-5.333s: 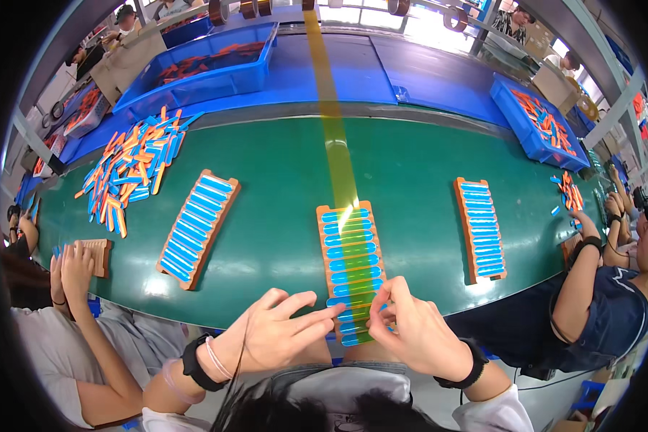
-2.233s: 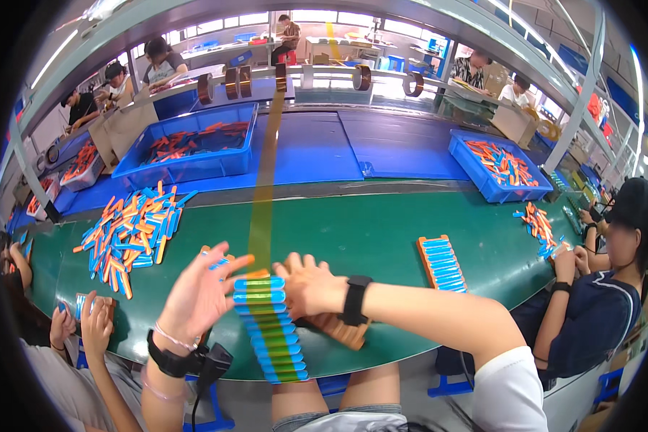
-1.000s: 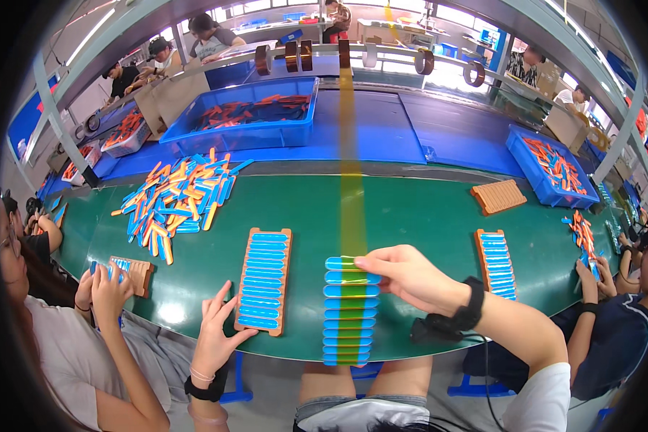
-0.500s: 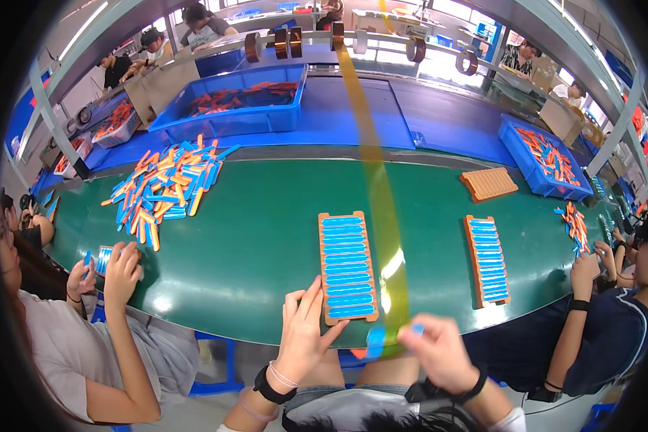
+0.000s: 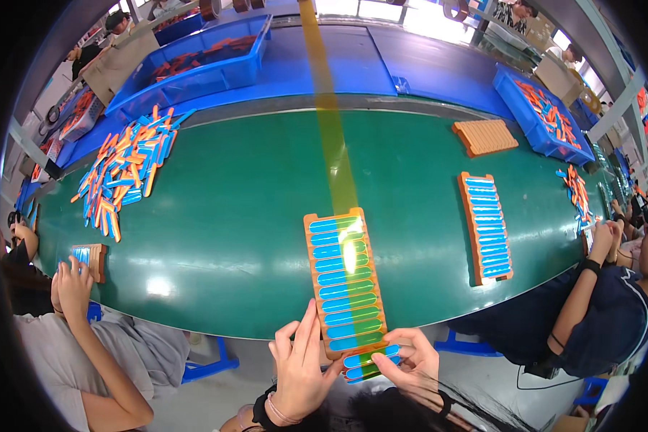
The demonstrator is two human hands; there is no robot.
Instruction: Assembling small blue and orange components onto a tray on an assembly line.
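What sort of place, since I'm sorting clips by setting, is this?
Probably a factory workshop: people work along a green table, a large blue bin holds many orange strips, and yellowish tape reaches over a strip-filled rack.

Orange rack [image 5: 311, 218], blue strips [image 5: 333, 291] crosswise, yellow tape [image 5: 331, 137] over them

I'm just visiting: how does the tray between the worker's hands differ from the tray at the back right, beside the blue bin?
The front tray carries a row of blue pieces; the back tray shows its bare grooves.
A yellow see-through strip runs over the front tray's right part; none crosses the back tray.
The front tray points lengthwise away from the worker; the back tray lies roughly crosswise.
Both are orange-brown.
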